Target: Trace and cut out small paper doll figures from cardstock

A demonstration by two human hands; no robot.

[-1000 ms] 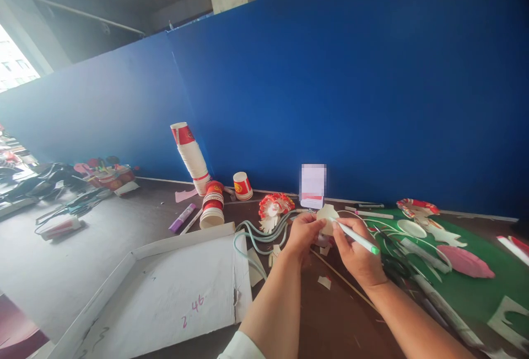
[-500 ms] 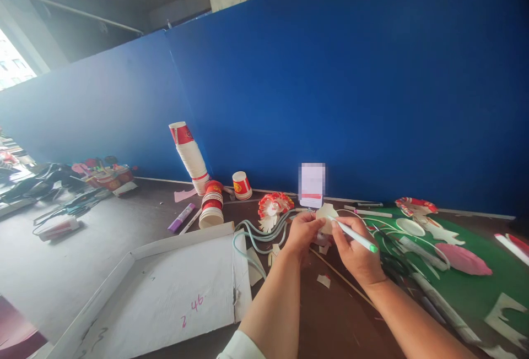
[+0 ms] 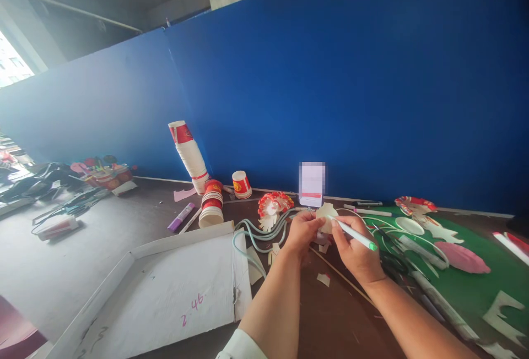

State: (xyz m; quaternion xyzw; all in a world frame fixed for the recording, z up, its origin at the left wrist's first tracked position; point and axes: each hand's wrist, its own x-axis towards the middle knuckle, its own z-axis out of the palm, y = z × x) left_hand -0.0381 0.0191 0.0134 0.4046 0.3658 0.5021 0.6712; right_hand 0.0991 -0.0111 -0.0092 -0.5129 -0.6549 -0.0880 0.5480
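Between the fingers of my left hand (image 3: 303,232) is a small cream-coloured paper piece (image 3: 326,211), its lower part hidden by my fingers. My right hand (image 3: 357,249) grips a white marker (image 3: 356,233) with a green end, and the marker's other end meets the paper. Both hands are close together above the dark table. Just behind them a phone-like upright card (image 3: 312,185) stands, partly blurred out. To the left of my hands lies a red and white paper flower (image 3: 275,207) cut from a cup.
A white box lid (image 3: 177,287) with handwriting lies at left. Behind it are stacked paper cups (image 3: 190,155), a single cup (image 3: 242,184) and a purple glue stick (image 3: 181,217). Pale cable (image 3: 256,232) loops beside my left hand. A green mat (image 3: 463,293) holds scraps and a pink shape (image 3: 462,257).
Hardly anything differs. Both hands keep the same hold on the paper and marker, and the whole view has shifted very slightly.
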